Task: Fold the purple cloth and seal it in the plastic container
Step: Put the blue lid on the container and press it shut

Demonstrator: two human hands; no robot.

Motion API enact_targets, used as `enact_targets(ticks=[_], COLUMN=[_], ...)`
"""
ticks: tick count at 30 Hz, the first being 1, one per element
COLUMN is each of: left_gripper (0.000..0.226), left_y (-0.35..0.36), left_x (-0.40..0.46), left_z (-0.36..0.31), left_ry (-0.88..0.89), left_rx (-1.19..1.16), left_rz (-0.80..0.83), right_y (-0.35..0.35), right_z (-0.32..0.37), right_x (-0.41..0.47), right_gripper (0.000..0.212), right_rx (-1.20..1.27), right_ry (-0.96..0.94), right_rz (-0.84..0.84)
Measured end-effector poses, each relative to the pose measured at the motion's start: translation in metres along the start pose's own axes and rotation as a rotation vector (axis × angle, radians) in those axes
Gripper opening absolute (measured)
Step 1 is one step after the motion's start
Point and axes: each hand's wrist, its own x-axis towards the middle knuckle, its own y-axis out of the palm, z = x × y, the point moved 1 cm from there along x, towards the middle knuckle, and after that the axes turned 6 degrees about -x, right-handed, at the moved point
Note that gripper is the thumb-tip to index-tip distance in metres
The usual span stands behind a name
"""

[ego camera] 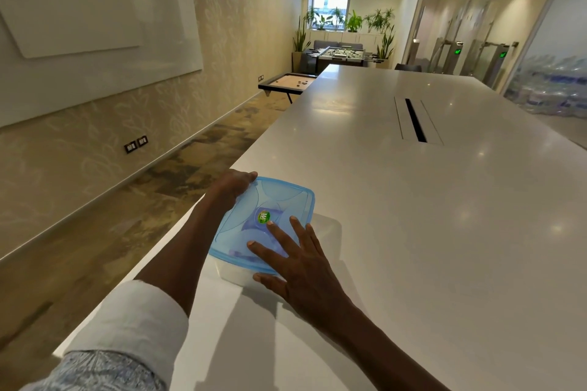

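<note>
A clear plastic container (233, 273) stands near the left edge of the white table, with a translucent blue lid (279, 200) resting on top. The lid carries a round green sticker (264, 217) at its middle. Purple cloth (251, 227) shows dimly through the lid, inside the container. My left hand (233, 184) curls over the lid's far left corner. My right hand (293, 259) lies flat on the lid's near right part, fingers spread, with the thumb down by the container's near edge.
The long white table (413, 216) stretches away, with a dark cable slot (415, 120) in its middle. The table's left edge (197, 209) runs close beside the container, with floor below. A small game table (287, 83) stands beyond the far left corner.
</note>
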Motion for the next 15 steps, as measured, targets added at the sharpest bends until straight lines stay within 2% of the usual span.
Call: enact_targets(ticks=[3, 7, 10, 15], left_gripper=[0.031, 0.024, 0.031, 0.027], left_y=[0.003, 0.005, 0.005, 0.005], left_x=[0.003, 0.008, 0.014, 0.019], left_z=[-0.002, -0.003, 0.004, 0.009], left_ry=[0.017, 0.036, 0.035, 0.024], left_rx=[0.034, 0.066, 0.055, 0.021], left_rz=[-0.007, -0.029, -0.08, -0.089], right_y=[0.001, 0.001, 0.002, 0.0], right_z=[0.0, 0.0, -0.001, -0.001], right_x=[-0.001, 0.0, 0.0, -0.001], right_gripper=[0.048, 0.049, 0.053, 0.062], right_rx=[0.014, 0.024, 0.097, 0.145], right_ry=[-0.002, 0.005, 0.035, 0.038], right_rz=[-0.008, -0.001, 0.053, 0.075])
